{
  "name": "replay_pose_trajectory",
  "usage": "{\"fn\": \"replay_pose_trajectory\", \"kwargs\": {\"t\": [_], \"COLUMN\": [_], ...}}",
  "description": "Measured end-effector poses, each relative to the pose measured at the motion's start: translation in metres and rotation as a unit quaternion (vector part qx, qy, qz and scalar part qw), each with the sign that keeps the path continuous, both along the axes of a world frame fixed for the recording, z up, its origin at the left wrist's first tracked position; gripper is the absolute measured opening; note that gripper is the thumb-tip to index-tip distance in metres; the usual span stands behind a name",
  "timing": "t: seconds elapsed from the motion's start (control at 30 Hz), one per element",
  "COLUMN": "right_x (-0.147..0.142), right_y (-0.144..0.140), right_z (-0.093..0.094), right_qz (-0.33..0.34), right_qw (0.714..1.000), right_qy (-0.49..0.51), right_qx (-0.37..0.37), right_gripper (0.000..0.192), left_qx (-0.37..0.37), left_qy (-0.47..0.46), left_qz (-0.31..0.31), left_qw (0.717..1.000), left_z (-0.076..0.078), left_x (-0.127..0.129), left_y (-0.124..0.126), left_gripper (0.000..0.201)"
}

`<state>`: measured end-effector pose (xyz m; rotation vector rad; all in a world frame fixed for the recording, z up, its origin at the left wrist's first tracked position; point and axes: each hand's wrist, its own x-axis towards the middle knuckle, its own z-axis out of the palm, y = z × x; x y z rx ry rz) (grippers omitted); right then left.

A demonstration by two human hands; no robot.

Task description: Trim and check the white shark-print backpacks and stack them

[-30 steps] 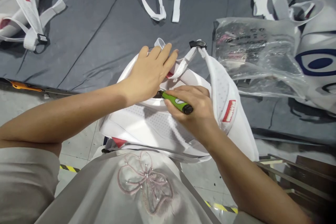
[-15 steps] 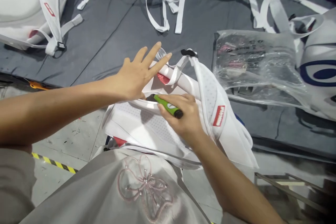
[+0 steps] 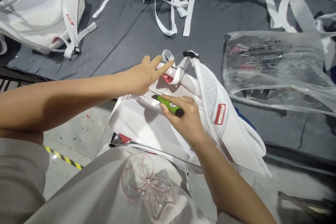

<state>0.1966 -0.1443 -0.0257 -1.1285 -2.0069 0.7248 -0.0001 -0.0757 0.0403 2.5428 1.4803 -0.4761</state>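
A white mesh backpack lies at the table's near edge, partly on my lap, its shoulder strap with a red label hanging to the right. My right hand grips a green tool with a black end, its tip pressed to the bag's top seam. My left hand rests on the white top loop of the bag, fingers bent over it, beside a black buckle.
A dark grey cloth covers the table. Another white backpack lies at the far left, loose white straps at the back, and a clear plastic bag at the right. Yellow-black floor tape shows below.
My left hand lifted off the bag with fingers spread, then came down onto the top loop. The view shifted right and down. My right hand stayed on the green tool.
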Motion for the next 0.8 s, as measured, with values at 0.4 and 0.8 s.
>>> {"fn": "replay_pose_trajectory", "kwargs": {"t": [0.4,0.8], "right_x": [-0.018,-0.033], "right_y": [0.003,0.005], "right_z": [0.001,0.001], "right_qz": [-0.008,-0.047], "right_qw": [1.000,0.999], "right_qy": [0.008,0.005], "right_qx": [-0.019,-0.002], "right_gripper": [0.021,0.020], "left_qx": [-0.017,0.025], "left_qy": [-0.060,-0.086], "left_qz": [-0.018,-0.022], "left_qw": [0.998,0.996], "left_z": [-0.002,-0.007], "left_x": [-0.013,-0.019], "left_y": [0.007,0.003], "left_gripper": [0.106,0.099]}}
